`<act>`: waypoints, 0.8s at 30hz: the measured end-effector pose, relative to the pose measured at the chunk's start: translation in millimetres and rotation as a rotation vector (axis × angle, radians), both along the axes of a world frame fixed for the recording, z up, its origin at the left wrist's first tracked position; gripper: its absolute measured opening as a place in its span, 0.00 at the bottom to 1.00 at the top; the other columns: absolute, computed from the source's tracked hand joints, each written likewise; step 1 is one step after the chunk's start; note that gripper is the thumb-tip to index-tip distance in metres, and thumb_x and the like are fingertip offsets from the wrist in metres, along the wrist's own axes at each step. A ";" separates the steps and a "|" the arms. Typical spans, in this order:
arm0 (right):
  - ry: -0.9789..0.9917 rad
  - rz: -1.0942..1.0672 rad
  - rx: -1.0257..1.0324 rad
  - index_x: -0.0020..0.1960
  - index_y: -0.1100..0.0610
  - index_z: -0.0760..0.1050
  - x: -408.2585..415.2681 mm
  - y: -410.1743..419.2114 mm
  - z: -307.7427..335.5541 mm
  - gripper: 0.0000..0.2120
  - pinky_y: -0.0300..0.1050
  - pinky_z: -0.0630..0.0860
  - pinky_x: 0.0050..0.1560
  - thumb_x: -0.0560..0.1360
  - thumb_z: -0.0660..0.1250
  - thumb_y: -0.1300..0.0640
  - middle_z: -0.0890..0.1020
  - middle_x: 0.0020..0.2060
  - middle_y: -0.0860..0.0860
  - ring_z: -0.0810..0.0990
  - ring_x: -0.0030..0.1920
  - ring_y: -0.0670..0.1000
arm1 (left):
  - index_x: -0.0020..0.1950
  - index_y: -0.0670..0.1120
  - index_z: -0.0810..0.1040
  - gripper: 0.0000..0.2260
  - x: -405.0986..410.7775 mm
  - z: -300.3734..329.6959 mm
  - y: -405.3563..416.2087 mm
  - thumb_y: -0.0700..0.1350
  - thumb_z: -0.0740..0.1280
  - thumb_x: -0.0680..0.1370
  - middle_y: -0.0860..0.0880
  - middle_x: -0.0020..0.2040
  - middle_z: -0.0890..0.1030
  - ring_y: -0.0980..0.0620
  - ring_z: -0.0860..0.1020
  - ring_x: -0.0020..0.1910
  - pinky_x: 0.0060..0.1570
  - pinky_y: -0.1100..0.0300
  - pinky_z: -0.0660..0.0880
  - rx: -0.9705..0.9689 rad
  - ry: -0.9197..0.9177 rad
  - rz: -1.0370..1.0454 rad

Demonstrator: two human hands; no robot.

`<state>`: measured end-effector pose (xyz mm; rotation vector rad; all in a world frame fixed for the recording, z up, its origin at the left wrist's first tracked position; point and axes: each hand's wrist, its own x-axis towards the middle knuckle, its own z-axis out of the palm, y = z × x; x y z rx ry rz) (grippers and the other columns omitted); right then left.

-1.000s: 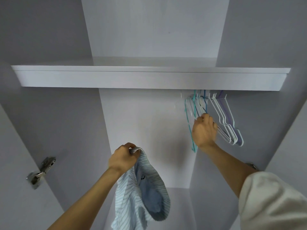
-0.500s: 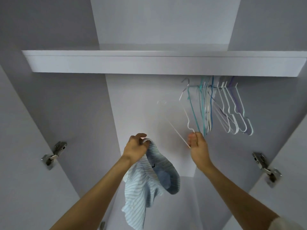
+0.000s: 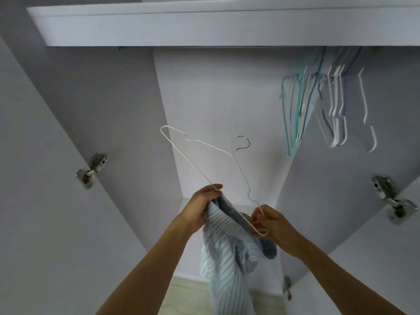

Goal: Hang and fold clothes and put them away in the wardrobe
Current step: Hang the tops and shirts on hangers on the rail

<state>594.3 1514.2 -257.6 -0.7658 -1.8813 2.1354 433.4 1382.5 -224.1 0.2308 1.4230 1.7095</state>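
A blue-and-white striped shirt (image 3: pixel 227 260) hangs down in front of the open wardrobe. My left hand (image 3: pixel 200 205) grips its top edge. A white wire hanger (image 3: pixel 204 164) with a metal hook is held out over the shirt, tilted, its far end up to the left. My right hand (image 3: pixel 272 226) pinches the hanger's near corner, just right of the shirt. The hanger's lower bar crosses the top of the shirt near my left fingers.
Several empty wire hangers (image 3: pixel 318 105), blue, white and lilac, hang at the upper right under the wardrobe shelf (image 3: pixel 204 26). Door hinges sit on the left (image 3: pixel 92 170) and right (image 3: pixel 393 198) wardrobe sides. Pale floor shows at the bottom.
My right hand pulled one white hanger off the rail and brought it down and left to the shirt. The other hangers swing. My view tilted downward.
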 end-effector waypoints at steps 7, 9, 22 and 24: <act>-0.200 0.121 0.372 0.49 0.56 0.74 -23.0 -5.1 -4.1 0.06 0.34 0.74 0.37 0.79 0.59 0.56 0.78 0.38 0.48 0.77 0.35 0.43 | 0.41 0.42 0.74 0.09 -1.7 3.1 -16.5 0.34 0.59 0.79 0.52 0.39 0.78 0.56 0.75 0.42 0.46 0.66 0.71 0.141 0.346 0.011; -0.165 0.154 0.306 0.50 0.55 0.74 -35.8 -8.7 2.5 0.04 0.35 0.76 0.42 0.78 0.61 0.59 0.80 0.43 0.52 0.79 0.40 0.47 | 0.42 0.42 0.74 0.09 -4.9 10.2 -28.0 0.34 0.58 0.79 0.53 0.38 0.77 0.59 0.75 0.40 0.44 0.68 0.71 0.151 0.447 -0.046; 0.110 0.086 -0.473 0.53 0.54 0.75 -113.3 -46.3 51.7 0.13 0.50 0.72 0.54 0.76 0.61 0.48 0.79 0.44 0.54 0.78 0.48 0.54 | 0.46 0.51 0.74 0.10 -27.4 21.5 -102.8 0.37 0.60 0.78 0.51 0.47 0.74 0.57 0.74 0.49 0.54 0.61 0.72 -0.131 0.840 -0.497; 0.144 0.028 -0.530 0.52 0.54 0.74 -124.9 -49.1 60.5 0.14 0.46 0.72 0.47 0.76 0.60 0.44 0.78 0.39 0.52 0.77 0.43 0.51 | 0.46 0.51 0.74 0.09 -27.7 18.5 -111.8 0.37 0.61 0.78 0.52 0.47 0.74 0.63 0.74 0.47 0.53 0.66 0.71 -0.147 0.855 -0.492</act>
